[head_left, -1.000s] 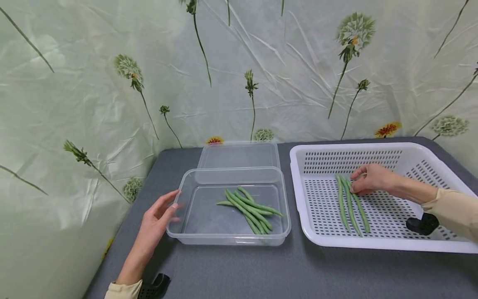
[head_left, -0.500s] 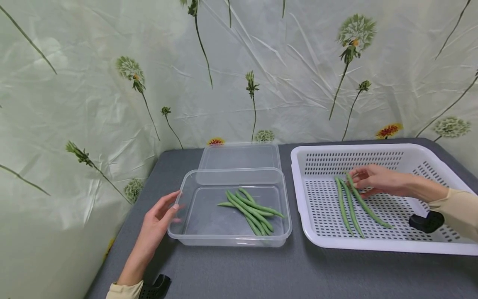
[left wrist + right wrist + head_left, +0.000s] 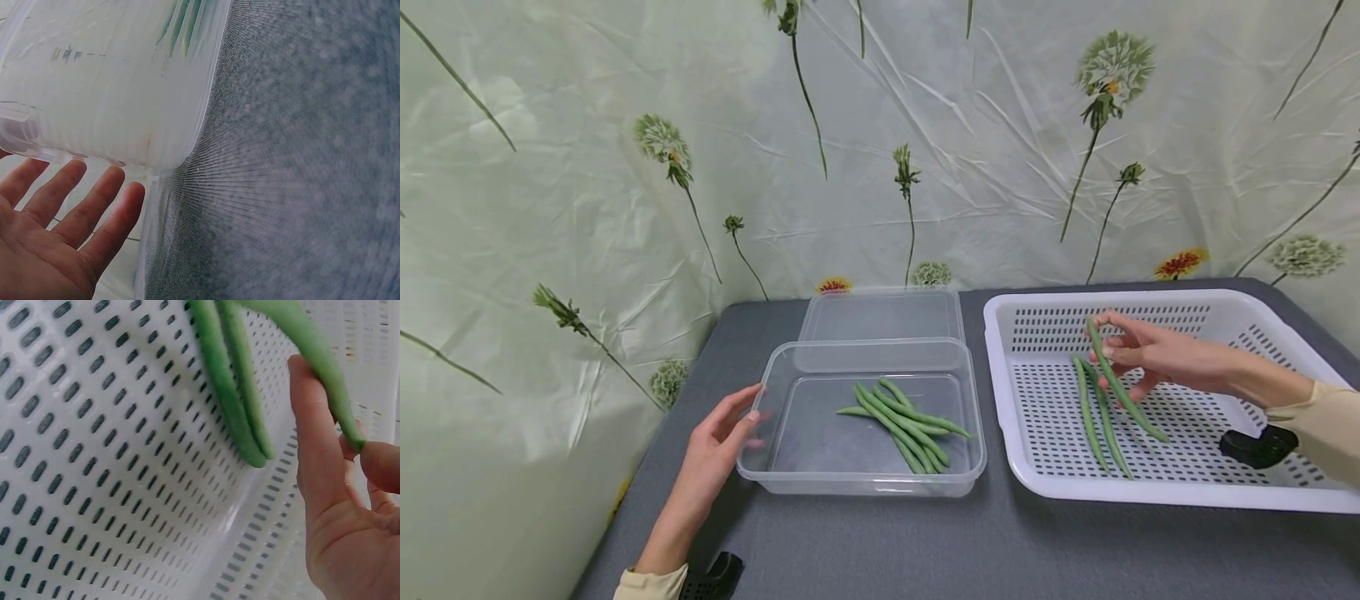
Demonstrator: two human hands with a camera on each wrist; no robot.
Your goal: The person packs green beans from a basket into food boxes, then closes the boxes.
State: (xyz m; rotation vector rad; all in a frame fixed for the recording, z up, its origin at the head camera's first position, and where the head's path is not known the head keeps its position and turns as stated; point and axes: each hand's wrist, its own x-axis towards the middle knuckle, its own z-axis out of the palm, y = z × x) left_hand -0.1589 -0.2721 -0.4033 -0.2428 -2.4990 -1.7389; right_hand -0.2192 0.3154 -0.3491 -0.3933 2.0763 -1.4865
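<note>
My right hand (image 3: 1138, 354) pinches one green bean (image 3: 1123, 389) near its far end and holds it above the floor of the white perforated basket (image 3: 1157, 492). In the right wrist view the held bean (image 3: 312, 350) crosses my fingers (image 3: 315, 444). Two more green beans (image 3: 1093, 417) lie side by side on the basket floor, also seen as beans (image 3: 228, 394) up close. My left hand (image 3: 718, 437) rests with straight fingers against the left rim of the clear plastic container (image 3: 790, 479), which holds several green beans (image 3: 902, 421).
The container's clear lid (image 3: 880, 312) lies flat behind it on the grey table (image 3: 925, 542). A flower-printed sheet (image 3: 587, 167) hangs at the back and left. In the left wrist view the container wall (image 3: 112, 81) stands above grey table surface (image 3: 300, 175).
My right hand has lifted one bean off the basket floor, from lying beside the other two to hanging tilted in my fingers. My left hand has stayed at the container.
</note>
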